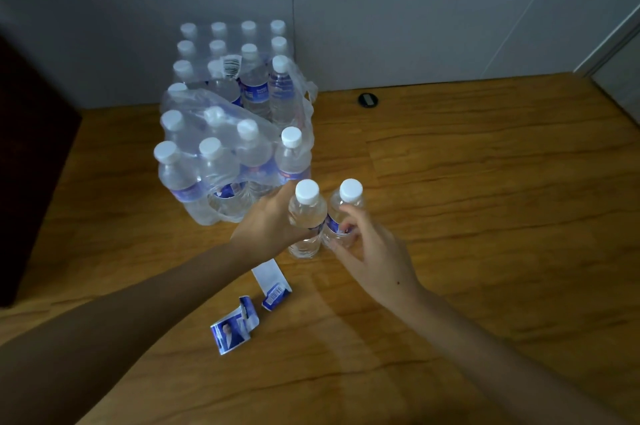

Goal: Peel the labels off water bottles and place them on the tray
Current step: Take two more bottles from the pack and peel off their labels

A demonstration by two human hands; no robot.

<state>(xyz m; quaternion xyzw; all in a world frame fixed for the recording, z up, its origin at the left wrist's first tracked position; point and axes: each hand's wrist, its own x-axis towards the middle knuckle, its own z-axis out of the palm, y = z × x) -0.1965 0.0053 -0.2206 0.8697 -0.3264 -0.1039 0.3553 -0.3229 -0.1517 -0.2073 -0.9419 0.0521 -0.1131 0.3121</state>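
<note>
Two peeled labels (239,324) before the bottles; left hand (270,223) wraps the bare bottle (306,216); right hand (374,251) pinches the labelled bottle's (346,213) label: best peeled from its seam.

A small black round object (367,100) lies on the wooden floor (485,199) near the grey wall (415,9).

Two clear plastic water bottles with white caps (306,220) stand mid-frame. Two peeled blue-and-white paper labels (235,327) lie lower middle. Two bare hands (266,223).
</note>
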